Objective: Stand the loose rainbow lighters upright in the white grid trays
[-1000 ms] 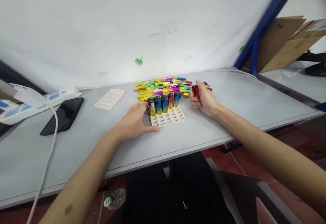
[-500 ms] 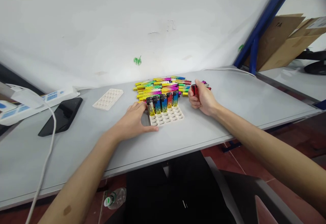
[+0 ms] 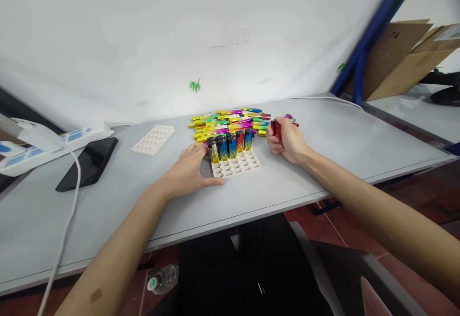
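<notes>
Several metallic lighters (image 3: 232,147) stand upright in the rear holes of a white tray (image 3: 237,165), with blue, yellow and red bodies and mostly black tops. My left hand (image 3: 190,169) lies along the tray's left side, thumb at the front corner and fingers by the back corner, gripping it. Right of the tray, my right hand (image 3: 285,138) is closed around red lighters (image 3: 276,127); how many is hidden by the fingers. Purple and red ends show past its far side. Behind the tray lies a pile of shiny multicoloured lighters (image 3: 215,128).
A second white tray (image 3: 153,140) lies to the left with no lighters in it. Farther left are a black phone (image 3: 88,165), a white power strip (image 3: 77,136) and a white cable (image 3: 72,210). Cardboard boxes (image 3: 406,66) stand beyond the blue frame (image 3: 359,74).
The view has shifted very slightly. Both hands, the tray and the lighters keep practically the same places.
</notes>
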`<state>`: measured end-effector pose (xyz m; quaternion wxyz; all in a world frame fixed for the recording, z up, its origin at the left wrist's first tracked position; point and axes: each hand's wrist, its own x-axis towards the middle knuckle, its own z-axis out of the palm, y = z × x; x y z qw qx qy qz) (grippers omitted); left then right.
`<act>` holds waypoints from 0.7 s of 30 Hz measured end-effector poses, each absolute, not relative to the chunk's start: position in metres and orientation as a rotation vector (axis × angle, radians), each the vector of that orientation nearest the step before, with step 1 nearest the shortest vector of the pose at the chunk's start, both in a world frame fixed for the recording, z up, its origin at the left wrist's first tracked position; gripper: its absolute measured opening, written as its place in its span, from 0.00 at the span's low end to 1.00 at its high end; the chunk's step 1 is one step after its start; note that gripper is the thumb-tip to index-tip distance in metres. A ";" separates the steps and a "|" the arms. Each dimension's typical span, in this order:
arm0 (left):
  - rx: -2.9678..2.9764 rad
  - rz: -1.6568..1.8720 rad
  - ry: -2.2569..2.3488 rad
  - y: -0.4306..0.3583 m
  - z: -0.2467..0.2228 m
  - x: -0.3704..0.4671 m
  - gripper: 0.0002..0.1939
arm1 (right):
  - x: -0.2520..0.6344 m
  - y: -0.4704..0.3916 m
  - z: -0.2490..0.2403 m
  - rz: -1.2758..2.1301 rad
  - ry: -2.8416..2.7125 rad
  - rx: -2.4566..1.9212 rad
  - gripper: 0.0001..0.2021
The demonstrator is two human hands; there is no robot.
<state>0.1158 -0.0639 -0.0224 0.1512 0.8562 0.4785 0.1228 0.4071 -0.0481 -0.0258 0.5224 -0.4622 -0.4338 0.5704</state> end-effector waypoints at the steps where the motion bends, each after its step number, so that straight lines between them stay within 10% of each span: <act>1: 2.456 0.354 1.372 -0.064 -0.022 0.116 0.34 | 0.407 -0.047 -0.027 1.350 -1.054 -1.079 0.20; 21: 2.471 0.380 1.344 -0.063 -0.024 0.116 0.36 | 0.391 -0.069 -0.034 0.692 -1.573 -0.932 0.20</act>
